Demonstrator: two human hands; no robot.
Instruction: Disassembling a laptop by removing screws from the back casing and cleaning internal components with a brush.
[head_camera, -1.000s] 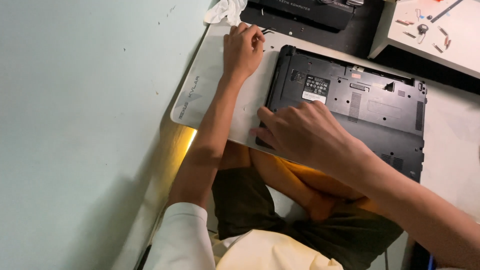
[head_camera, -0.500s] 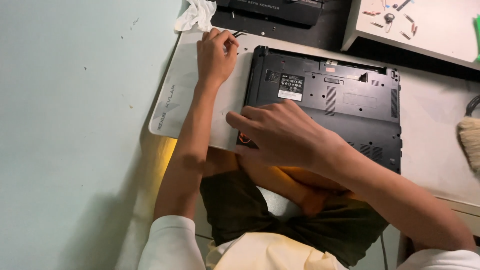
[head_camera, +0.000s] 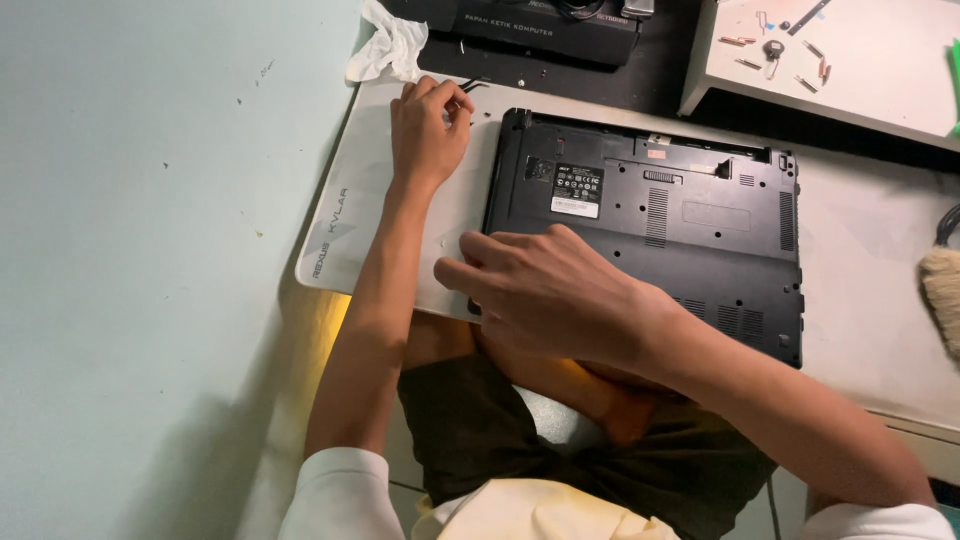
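Observation:
A black laptop (head_camera: 690, 215) lies upside down on a white mat (head_camera: 345, 225), its underside with vents and a label facing up. My right hand (head_camera: 545, 290) rests palm down on its near left corner, fingers stretched past the laptop's left edge over the mat. My left hand (head_camera: 428, 125) is at the mat's far left part, fingers curled, with the fingertips pinching a thin dark tool (head_camera: 470, 88). How much of the tool is hidden under the fingers I cannot make out.
A crumpled white tissue (head_camera: 388, 45) lies beyond the mat. A black keyboard box (head_camera: 545, 25) sits at the back. A white tray (head_camera: 850, 60) holds several small screws and bits at far right. A brush (head_camera: 942, 290) lies at the right edge. My crossed legs are under the table's front edge.
The view has shifted, so everything sits lower and further right in the frame. My right hand's fingers reach a little further left over the laptop's edge. My left hand stays put.

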